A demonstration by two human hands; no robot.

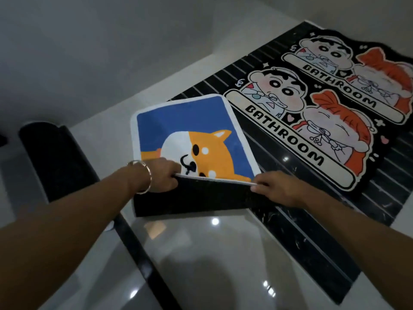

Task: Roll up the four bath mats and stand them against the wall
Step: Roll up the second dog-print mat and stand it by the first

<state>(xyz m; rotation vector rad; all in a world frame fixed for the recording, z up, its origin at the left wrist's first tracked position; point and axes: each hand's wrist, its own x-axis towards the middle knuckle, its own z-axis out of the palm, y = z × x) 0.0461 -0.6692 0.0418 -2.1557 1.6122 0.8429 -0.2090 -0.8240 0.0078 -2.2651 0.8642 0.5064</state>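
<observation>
A blue bath mat with an orange dog lies on the floor in the middle. Its near edge is folded over, so the black underside faces up. My left hand grips the left end of that folded edge, and my right hand pinches the right end. Two black cartoon mats printed BATHROOM lie flat to the right, one nearer and one farther. A rolled black mat stands against the wall at the left.
A grey wall fills the upper left. The floor is glossy pale tile with a black striped marble band under the cartoon mats and a thin black strip running toward me.
</observation>
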